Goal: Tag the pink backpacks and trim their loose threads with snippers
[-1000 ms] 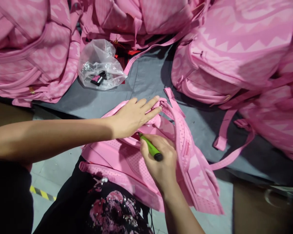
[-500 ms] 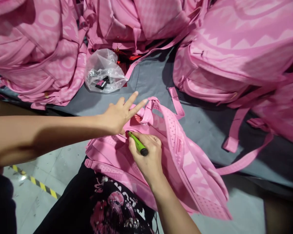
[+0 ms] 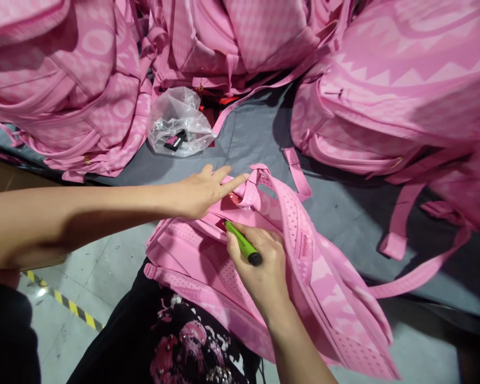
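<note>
A pink backpack (image 3: 312, 266) lies half on the grey table and half over my lap, back panel up. My left hand (image 3: 202, 189) rests on its top edge near the carry handle (image 3: 253, 184), fingers stretched out flat and pointing right. My right hand (image 3: 264, 266) is closed round a green pen-shaped tool with a black end (image 3: 244, 245). The tool's tip touches the backpack just below my left hand, beside a small red patch.
Piles of pink backpacks (image 3: 392, 90) crowd the back and both sides of the grey table (image 3: 344, 208). A clear plastic bag (image 3: 180, 122) with small dark parts lies at the back. Loose pink straps (image 3: 400, 224) trail to the right. Floor with yellow-black tape (image 3: 70, 309) shows lower left.
My left hand's fingers, spread and lifted half a second ago, have come down flat on the backpack's top. My right hand with the green tool has shifted slightly right.
</note>
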Demonstrator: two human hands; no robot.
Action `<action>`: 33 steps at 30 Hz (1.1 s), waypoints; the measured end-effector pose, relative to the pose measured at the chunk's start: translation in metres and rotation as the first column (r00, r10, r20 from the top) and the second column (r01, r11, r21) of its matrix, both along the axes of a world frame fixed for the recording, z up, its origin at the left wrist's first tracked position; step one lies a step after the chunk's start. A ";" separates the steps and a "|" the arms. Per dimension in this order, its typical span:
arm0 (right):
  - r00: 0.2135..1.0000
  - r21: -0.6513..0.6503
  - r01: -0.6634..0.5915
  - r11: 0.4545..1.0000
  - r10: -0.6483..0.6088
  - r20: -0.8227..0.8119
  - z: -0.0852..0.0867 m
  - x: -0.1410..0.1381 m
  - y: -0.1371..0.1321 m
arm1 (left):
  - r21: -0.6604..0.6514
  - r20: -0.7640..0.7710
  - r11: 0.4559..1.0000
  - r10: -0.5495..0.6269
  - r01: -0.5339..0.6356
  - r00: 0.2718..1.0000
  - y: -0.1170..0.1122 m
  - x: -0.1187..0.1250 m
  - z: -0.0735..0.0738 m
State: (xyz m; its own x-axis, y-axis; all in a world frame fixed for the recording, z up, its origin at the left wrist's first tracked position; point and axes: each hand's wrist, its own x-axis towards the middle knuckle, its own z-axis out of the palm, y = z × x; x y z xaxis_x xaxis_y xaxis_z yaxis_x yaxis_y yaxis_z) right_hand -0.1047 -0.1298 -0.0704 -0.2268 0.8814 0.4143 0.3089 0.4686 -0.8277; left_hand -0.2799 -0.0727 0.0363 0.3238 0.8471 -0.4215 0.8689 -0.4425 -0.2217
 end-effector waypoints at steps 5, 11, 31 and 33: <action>0.995 -0.029 -0.082 0.996 0.080 -0.067 0.005 -0.004 0.000 | 0.001 0.035 1.000 -0.025 0.025 0.999 0.002 -0.003 -0.001; 0.989 -0.019 -0.102 0.995 0.099 -0.111 0.005 -0.022 -0.001 | -0.012 0.024 1.000 -0.003 0.003 1.000 0.005 -0.004 -0.004; 0.996 -0.023 -0.051 0.998 0.049 -0.073 0.003 -0.029 0.005 | 0.007 -0.003 1.000 0.010 -0.010 1.000 0.002 0.003 -0.002; 0.999 -0.021 -0.010 1.000 0.009 -0.052 0.003 -0.029 0.005 | 0.030 0.000 1.000 -0.003 0.003 1.000 0.002 0.003 -0.004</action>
State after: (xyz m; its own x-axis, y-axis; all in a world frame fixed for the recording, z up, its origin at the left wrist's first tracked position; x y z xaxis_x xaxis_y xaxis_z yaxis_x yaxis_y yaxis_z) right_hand -0.1337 -0.1244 -0.0676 -0.2140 0.8879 0.4072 0.2612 0.4537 -0.8520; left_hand -0.2772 -0.0709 0.0325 0.3268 0.8582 -0.3958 0.8676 -0.4386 -0.2345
